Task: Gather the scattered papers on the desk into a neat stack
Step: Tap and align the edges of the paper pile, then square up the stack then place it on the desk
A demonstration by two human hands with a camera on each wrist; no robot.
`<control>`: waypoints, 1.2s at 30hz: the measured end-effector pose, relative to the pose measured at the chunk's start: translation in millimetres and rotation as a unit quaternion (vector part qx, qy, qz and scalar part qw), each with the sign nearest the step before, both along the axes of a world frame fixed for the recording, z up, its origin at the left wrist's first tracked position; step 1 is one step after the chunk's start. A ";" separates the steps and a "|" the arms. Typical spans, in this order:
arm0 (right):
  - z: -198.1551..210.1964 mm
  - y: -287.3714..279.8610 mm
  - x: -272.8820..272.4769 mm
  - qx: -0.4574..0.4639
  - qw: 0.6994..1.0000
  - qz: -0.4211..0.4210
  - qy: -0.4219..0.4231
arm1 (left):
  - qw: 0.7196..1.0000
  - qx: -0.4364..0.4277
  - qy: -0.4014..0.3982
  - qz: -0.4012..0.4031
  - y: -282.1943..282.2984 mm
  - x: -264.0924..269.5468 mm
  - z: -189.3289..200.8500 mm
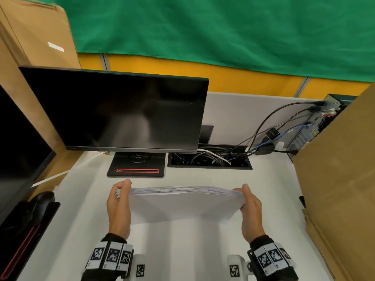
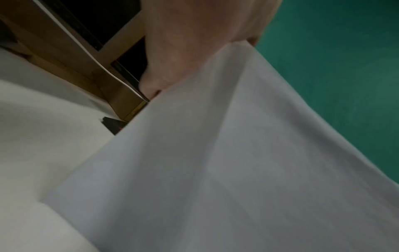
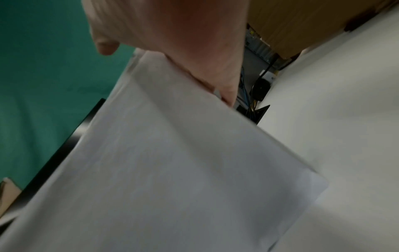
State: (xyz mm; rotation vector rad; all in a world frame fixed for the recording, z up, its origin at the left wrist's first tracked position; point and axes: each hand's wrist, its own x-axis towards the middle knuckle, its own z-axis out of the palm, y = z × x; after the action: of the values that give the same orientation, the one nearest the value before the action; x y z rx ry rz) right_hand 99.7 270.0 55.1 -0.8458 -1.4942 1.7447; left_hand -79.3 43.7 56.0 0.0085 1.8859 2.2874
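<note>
Currently, you are holding the stack of papers (image 1: 183, 203) on edge above the white desk (image 1: 182, 250), in front of the monitor (image 1: 119, 110) and its stand (image 1: 136, 166). Your left hand (image 1: 118, 207) is gripping the left end, thumb on the near face and fingers (image 1: 118, 192) curling round the far side. Your right hand (image 1: 250, 209) is gripping the right end likewise. The top edges of the sheets are lying roughly level, slightly fanned. The lower edge is appearing close to the desk; contact cannot be confirmed. Cardboard boxes (image 1: 341, 179) are standing to the right, cables (image 1: 211, 158) behind.
</note>
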 end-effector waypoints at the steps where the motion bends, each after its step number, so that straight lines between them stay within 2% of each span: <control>1: 2.5 -0.6 -4.7 -0.018 0.999 -0.028 -0.003 | 1.000 -0.004 -0.010 0.015 2.3 -1.2 -0.3; 4: 7.8 -0.4 -14.3 -0.060 0.995 -0.075 -0.027 | 0.999 -0.017 -0.012 0.030 5.7 -3.1 -2.7; 10: 1.0 -0.6 -22.3 -0.062 0.989 -0.129 -0.042 | 0.998 -0.040 -0.016 0.055 9.1 1.8 8.9; 11: -0.9 -0.1 -24.2 -0.063 0.987 -0.140 -0.041 | 0.996 -0.063 0.000 0.057 7.4 2.9 10.6; 12: -1.2 -0.2 -25.9 -0.064 0.986 -0.150 -0.042 | 0.989 -0.124 0.039 0.070 4.9 3.7 13.1; 13: -1.8 0.2 -27.1 -0.065 0.985 -0.157 -0.042 | 0.965 -0.219 0.117 0.086 2.6 5.5 18.8; 14: -0.8 0.4 -28.0 -0.062 0.983 -0.164 -0.045 | 0.917 -0.321 0.221 0.084 4.0 8.3 27.7; 16: -1.7 2.0 -28.4 -0.054 0.983 -0.170 -0.052 | 0.768 -0.480 0.423 -0.010 19.4 15.7 41.7; 17: -3.4 3.1 -28.1 -0.049 0.983 -0.169 -0.055 | 0.695 -0.534 0.472 -0.095 32.4 20.9 48.4; 18: -4.3 3.5 -28.1 -0.044 0.983 -0.167 -0.062 | 0.633 -0.577 0.485 -0.179 46.6 26.0 51.6; 19: -4.3 4.2 -28.0 -0.040 0.984 -0.163 -0.062 | 0.584 -0.609 0.472 -0.255 60.2 28.1 52.9; 21: -2.0 5.3 -27.4 -0.034 0.986 -0.155 -0.046 | 0.530 -0.646 0.438 -0.332 80.8 27.2 50.5; 22: -0.4 5.4 -25.7 -0.028 0.988 -0.149 -0.033 | 0.522 -0.656 0.428 -0.338 87.3 26.1 48.7; 23: 0.8 5.2 -22.3 -0.018 0.991 -0.134 -0.015 | 0.525 -0.658 0.429 -0.328 89.4 25.0 48.2; 24: 0.6 4.8 -16.9 -0.004 0.994 -0.112 -0.001 | 0.540 -0.654 0.430 -0.308 86.6 22.4 50.1; 25: -1.9 4.6 -9.9 0.011 0.996 -0.090 0.003 | 0.575 -0.639 0.424 -0.286 80.7 18.5 54.1; 27: -12.0 5.2 2.9 0.020 0.999 -0.049 -0.001 | 0.691 -0.548 0.408 -0.236 63.4 5.3 63.7; 29: -12.9 0.2 4.5 0.001 1.000 0.026 0.001 | 0.800 -0.424 0.361 -0.222 40.9 -4.9 74.0; 31: -2.0 -6.5 -6.9 -0.018 0.993 0.112 -0.016 | 0.889 -0.287 0.276 -0.225 20.9 -2.7 83.3; 33: 17.6 -12.4 -21.8 -0.020 0.987 0.158 -0.022 | 0.938 -0.177 0.201 -0.221 11.9 7.7 83.2; 36: 62.5 -20.8 -32.8 0.041 0.988 0.149 -0.006 | 0.967 -0.084 0.180 -0.160 10.1 18.1 82.5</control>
State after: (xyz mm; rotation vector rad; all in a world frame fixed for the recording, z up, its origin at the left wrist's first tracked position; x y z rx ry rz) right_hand 67.0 249.2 117.6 -0.6159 -1.7612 1.8755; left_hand -61.3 53.8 138.5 0.6972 2.0543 2.0030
